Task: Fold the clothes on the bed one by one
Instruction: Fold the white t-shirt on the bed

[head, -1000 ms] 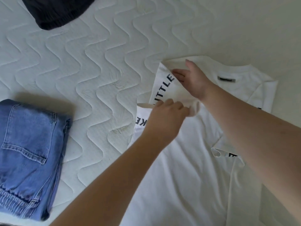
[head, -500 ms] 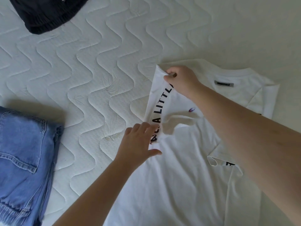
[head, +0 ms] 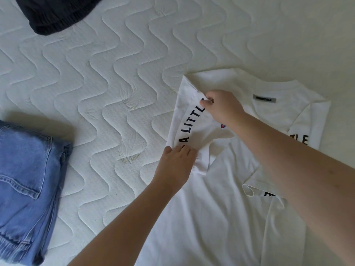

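A white T-shirt [head: 221,208] lies back side up on the quilted mattress [head: 107,96], with a grey neck label [head: 264,98] near its collar. Its left side is folded inward, showing black letters. My right hand [head: 223,107] pinches the upper edge of that folded flap. My left hand [head: 175,166] grips the flap's lower end, where the sleeve fabric bunches under my fingers. The right sleeve [head: 307,129] is folded in too, partly hidden by my right forearm.
Folded blue jeans [head: 25,189] sit at the left edge of the bed. A dark garment [head: 55,12] lies at the top left. Bare mattress stretches between them and the shirt.
The folded flap has been drawn straighter along the shirt's left side. My left hand has slid down to its lower end and closed on it; my right hand now pinches the top edge.
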{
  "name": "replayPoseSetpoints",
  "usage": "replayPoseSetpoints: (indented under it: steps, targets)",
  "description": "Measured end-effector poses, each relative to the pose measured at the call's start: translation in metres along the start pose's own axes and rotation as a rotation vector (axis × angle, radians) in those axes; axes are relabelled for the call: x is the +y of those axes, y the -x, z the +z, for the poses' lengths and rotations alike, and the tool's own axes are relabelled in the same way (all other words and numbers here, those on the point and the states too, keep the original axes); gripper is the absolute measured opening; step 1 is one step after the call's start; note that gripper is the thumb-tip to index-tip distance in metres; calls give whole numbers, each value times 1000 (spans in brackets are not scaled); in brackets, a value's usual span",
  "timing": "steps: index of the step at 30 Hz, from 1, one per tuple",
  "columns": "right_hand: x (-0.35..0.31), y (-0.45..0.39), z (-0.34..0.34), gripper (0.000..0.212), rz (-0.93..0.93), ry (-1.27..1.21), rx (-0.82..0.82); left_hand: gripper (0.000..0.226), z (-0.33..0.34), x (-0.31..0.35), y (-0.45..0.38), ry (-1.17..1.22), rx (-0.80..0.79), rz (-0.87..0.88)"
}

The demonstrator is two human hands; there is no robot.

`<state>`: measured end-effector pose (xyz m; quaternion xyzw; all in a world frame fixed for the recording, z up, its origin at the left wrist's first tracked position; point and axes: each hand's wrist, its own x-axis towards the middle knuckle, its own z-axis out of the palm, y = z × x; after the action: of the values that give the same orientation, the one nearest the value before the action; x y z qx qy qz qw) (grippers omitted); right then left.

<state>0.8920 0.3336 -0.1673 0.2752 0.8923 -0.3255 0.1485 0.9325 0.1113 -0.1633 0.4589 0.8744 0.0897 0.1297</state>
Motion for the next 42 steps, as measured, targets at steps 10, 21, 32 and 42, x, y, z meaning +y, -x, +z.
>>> replayPoseSetpoints:
  steps: [10,21,32,42]
  targets:
    - [7,-1,-16,25,-12,69,152,20,-6,34,-16,134,97,23]
    - [-5,-15,-7,36,-6,69,155,18,23,47,-28,187,-47,-5]
    - [-43,-55,-18,27,-64,-91,-64,24,27,50,-28,241,92,32]
    - [-31,-49,-4,33,-77,-7,105,16,31,42,-23,267,172,63]
